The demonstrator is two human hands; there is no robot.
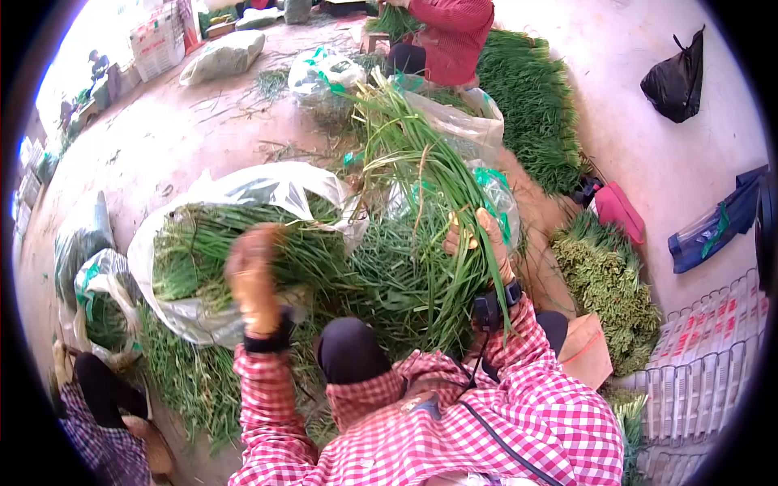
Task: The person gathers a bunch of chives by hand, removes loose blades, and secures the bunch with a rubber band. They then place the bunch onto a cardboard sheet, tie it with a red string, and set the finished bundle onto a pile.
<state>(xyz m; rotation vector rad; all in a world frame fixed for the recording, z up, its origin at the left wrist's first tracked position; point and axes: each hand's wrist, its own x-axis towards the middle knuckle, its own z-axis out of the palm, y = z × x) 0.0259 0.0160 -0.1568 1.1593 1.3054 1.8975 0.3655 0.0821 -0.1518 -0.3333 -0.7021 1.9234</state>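
My right hand (484, 241), in a tan glove, is closed round a bunch of long green chives (413, 138). The upper ends of the bunch lean up and to the left, while its loose lower leaves hang past my wrist. My left hand (254, 279), also gloved, is smeared by motion over the open white plastic bag (142, 257). Its fingers cannot be made out. A heap of loose greens (190, 255) fills that bag, close to my left hand. More cut greens (397, 267) lie between my hands, in front of my knees.
Stacked chives (527, 113) and bundles with pale ends (604, 287) line the right side, near white plastic crates (705, 348). A person in red (454, 40) sits ahead, another person (97, 421) at lower left. Filled bags (324, 77) stand on the floor.
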